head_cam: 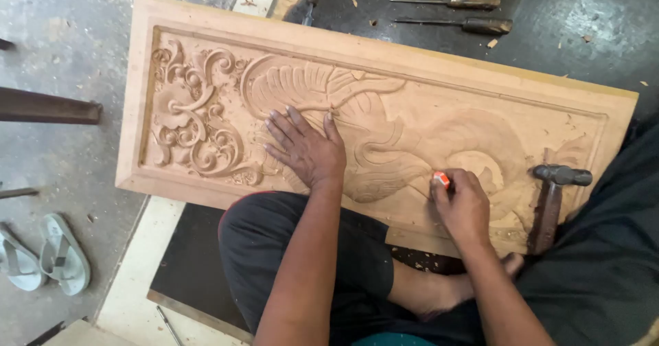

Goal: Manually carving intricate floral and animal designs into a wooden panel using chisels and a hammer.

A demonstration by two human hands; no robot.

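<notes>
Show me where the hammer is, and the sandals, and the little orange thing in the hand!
hammer (561, 175), head camera view, on its dark metal head.
sandals (64, 255), head camera view, on the right sandal's strap.
orange thing (441, 179), head camera view, on its tip above the right hand's fingers.

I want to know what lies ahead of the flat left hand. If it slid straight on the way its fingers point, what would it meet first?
Probably the raised scrollwork at the carved wooden panel's left end: the left hand lies flat, fingers pointing up-left towards it.
</notes>
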